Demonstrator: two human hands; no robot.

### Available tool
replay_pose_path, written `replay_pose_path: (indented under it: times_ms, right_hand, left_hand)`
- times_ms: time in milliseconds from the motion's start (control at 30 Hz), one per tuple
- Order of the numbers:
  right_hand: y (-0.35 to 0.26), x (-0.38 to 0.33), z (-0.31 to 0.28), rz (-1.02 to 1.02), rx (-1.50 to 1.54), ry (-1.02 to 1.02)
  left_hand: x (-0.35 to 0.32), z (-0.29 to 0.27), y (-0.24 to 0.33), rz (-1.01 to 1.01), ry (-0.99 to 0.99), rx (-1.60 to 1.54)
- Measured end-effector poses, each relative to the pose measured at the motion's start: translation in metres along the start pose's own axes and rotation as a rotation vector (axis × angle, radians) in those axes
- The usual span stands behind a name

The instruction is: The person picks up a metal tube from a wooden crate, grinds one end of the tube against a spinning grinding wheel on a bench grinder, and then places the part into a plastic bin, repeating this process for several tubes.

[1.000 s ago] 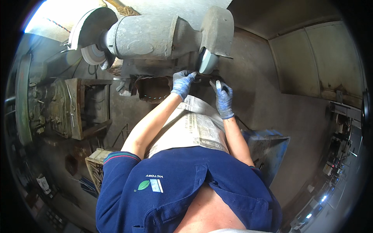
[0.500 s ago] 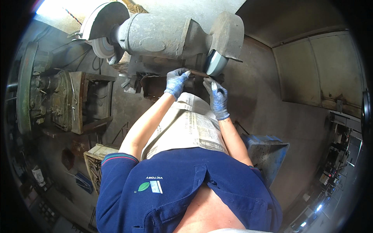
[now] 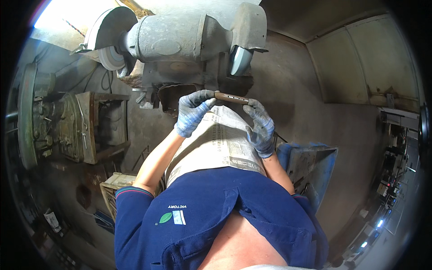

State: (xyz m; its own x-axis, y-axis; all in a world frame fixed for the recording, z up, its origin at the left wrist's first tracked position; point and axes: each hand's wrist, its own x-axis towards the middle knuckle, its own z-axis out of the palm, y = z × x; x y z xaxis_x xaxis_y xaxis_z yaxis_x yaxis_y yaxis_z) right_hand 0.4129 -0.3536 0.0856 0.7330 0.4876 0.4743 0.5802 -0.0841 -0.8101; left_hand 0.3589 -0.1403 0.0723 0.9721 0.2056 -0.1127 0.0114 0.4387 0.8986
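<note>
Between my two gloved hands is a short brown bar (image 3: 231,98) with a row of small light spots along its side; its exact kind I cannot make out. My left hand (image 3: 194,112) pinches its left end between thumb and fingers. The right end is gripped by the fingertips of my right hand (image 3: 261,126). Both gloves are grey and blue. The bar is held level, apart from the bench grinder (image 3: 171,39) beyond it. The grinder's right wheel (image 3: 241,60) sticks out below its guard, and its left wheel (image 3: 111,58) is paler.
Newspaper (image 3: 216,139) covers my lap. A blue bin (image 3: 310,166) stands at my right, a wooden crate (image 3: 114,185) with metal pieces at my left. Farther left is a greenish machine (image 3: 60,121). Metal panels (image 3: 360,58) line the far right.
Both hands have drawn back from the grinder's right wheel toward me, bringing the brown bar along. Its spotted side now shows. The view has shifted slightly.
</note>
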Motion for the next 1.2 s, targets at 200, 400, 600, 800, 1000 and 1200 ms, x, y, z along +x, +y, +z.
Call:
replay_pose_path:
  times_ms: [200, 400, 600, 800, 1000, 1200]
  right_hand:
    - [-0.012, -0.001, -0.008, -0.079, -0.043, -0.014]
    - [-0.014, 0.005, -0.014, -0.208, -0.130, -0.072]
    - [0.002, -0.003, -0.011, -0.049, -0.037, -0.006]
    - [0.031, -0.013, 0.002, 0.233, 0.474, 0.096]
    - [0.055, -0.009, 0.003, 0.311, 0.449, 0.072]
    - [0.093, 0.004, 0.007, 0.345, 0.227, 0.179]
  left_hand:
    - [-0.005, 0.002, 0.005, -0.034, -0.042, -0.157]
    - [0.001, 0.016, 0.014, -0.101, 0.022, -0.079]
    - [0.011, 0.027, 0.012, 0.011, 0.077, 0.144]
    - [0.022, 0.023, -0.014, 0.064, 0.072, 0.134]
    - [0.043, 0.010, -0.041, 0.000, 0.083, 0.173]
    - [0.071, 0.005, -0.088, -0.083, 0.173, -0.030]
